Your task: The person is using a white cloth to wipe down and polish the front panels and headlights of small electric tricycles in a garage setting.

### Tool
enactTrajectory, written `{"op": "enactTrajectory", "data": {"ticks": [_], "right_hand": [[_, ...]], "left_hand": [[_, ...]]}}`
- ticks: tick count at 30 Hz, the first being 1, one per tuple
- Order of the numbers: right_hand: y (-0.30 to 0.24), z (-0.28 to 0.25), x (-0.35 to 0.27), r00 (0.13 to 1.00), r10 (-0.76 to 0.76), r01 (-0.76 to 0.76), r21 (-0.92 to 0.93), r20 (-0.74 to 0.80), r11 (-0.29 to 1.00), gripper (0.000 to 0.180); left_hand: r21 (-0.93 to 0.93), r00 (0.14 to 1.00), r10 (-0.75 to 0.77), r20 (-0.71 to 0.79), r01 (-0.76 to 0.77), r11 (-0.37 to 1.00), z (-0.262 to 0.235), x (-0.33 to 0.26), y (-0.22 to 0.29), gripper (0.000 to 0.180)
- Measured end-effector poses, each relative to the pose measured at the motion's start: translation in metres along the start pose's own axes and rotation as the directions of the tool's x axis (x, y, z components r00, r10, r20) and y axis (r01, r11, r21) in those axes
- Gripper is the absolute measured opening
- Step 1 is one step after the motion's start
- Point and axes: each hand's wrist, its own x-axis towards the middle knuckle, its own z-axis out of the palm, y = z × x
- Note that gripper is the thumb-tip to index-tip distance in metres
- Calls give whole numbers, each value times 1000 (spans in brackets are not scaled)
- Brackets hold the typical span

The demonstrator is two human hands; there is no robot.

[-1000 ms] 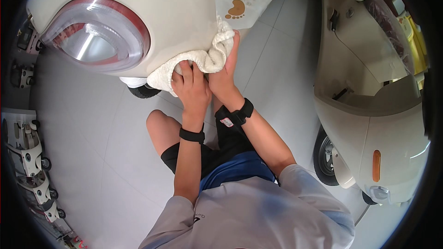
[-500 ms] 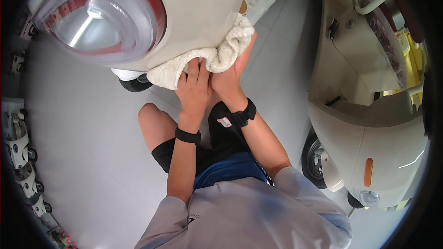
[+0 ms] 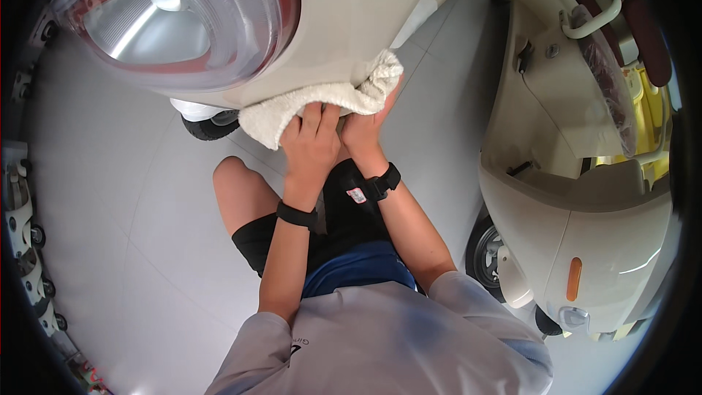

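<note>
A cream terry cloth (image 3: 292,104) lies along the lower edge of a beige vehicle body (image 3: 351,18), below and to the right of its large round headlight (image 3: 157,25). My left hand (image 3: 313,145) grips the middle of the cloth, its fingertips tucked into the folds. Beside it, my right hand (image 3: 368,132) holds the bunched right end from below; its fingers are partly hidden by the cloth. Black bands circle both wrists.
A small wheel (image 3: 210,126) shows under the headlight. To my right stands another beige vehicle (image 3: 585,238) with an orange side reflector (image 3: 575,279) and a white handle bar (image 3: 599,20). Several small white vehicles (image 3: 28,267) line the far left. The floor (image 3: 117,197) is grey tile.
The cloth's bunched right end has moved down and lies flatter. My right hand has lowered with it. The headlight sits further right in view, and the round orange spot beside the cloth no longer shows.
</note>
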Motion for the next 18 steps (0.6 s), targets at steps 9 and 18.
{"op": "enactTrajectory", "data": {"ticks": [9, 18], "right_hand": [[-32, 19, 25, 1000, -11, 12, 170, -2, 985, 56], [71, -14, -21, 994, 33, -37, -38, -101, 999, 45]], "left_hand": [[4, 978, 36, -206, -36, 999, -26, 42, -4, 49], [-114, 996, 78, 43, -73, 991, 26, -33, -8, 38]]}}
